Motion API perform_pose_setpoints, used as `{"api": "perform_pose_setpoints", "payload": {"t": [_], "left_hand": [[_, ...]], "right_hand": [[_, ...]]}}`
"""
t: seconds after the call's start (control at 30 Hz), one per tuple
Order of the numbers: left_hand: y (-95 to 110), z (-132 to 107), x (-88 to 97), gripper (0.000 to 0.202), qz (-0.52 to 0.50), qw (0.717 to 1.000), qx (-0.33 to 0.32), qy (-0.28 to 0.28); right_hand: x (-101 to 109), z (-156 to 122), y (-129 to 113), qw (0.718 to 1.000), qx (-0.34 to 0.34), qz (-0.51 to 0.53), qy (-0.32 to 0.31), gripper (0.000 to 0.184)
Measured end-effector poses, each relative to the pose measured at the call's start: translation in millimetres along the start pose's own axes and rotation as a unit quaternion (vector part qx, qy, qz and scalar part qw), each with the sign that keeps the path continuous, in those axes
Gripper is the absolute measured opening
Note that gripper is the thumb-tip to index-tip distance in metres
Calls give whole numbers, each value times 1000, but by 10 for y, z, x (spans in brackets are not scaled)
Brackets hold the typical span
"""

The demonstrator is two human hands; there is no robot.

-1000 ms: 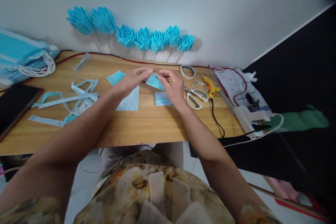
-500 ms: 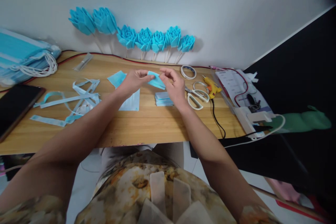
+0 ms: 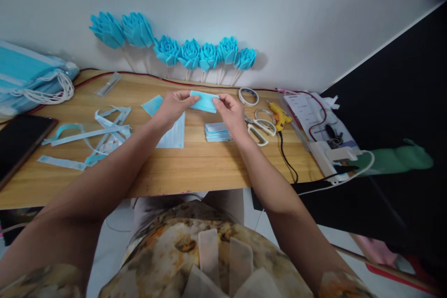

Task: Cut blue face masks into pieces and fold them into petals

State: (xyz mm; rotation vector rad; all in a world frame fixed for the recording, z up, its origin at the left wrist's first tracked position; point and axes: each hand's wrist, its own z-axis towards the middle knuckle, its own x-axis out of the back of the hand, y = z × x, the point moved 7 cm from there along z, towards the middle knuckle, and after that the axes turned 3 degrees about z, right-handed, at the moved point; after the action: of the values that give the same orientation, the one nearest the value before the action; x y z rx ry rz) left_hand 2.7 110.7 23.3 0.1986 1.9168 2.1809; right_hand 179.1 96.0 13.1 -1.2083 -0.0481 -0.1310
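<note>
**Both hands hold a blue piece over the bench**

At the far left of the wooden bench [image 3: 195, 167] lies a pile of face masks [image 3: 24, 74], with a dark phone [image 3: 21, 139] in front of it. Next come loose blue strips [image 3: 91, 132], tangled together. Blue flowers [image 3: 188, 51] on sticks lean against the wall behind.

The left hand [image 3: 172, 107] is closed in a pinch on the left end of a small blue piece [image 3: 204, 101]. Under its wrist lies a flat mask sheet [image 3: 172, 135]. The blue piece is level, raised a little above the bench, between the two hands. The right hand [image 3: 232, 114] pinches its right end. A stack of cut pieces [image 3: 216, 131] sits on the bench just beside the right hand's wrist.

Further right are a tape roll [image 3: 249, 96], scissors [image 3: 260, 128], a yellow glue gun [image 3: 279, 114] and a white power strip [image 3: 331, 156].
</note>
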Motion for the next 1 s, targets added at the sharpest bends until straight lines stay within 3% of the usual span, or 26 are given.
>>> {"api": "perform_pose_setpoints", "payload": {"t": [0.2,0.73,0.87,1.0], "left_hand": [[3,2,-9,36,3,1000,0,-3],[-50,11,-43,40,7,999,2,-38],[-88,22,-19,35,33,999,7,-31],[28,-16,-25,34,84,996,-34,-12]], "right_hand": [[29,-13,-46,1000,13,-18,18,26],[69,-17,-159,998,34,-30,52,30],[72,-25,-250,991,84,-96,40,28],[32,-63,-367,971,150,-184,19,29]]}}
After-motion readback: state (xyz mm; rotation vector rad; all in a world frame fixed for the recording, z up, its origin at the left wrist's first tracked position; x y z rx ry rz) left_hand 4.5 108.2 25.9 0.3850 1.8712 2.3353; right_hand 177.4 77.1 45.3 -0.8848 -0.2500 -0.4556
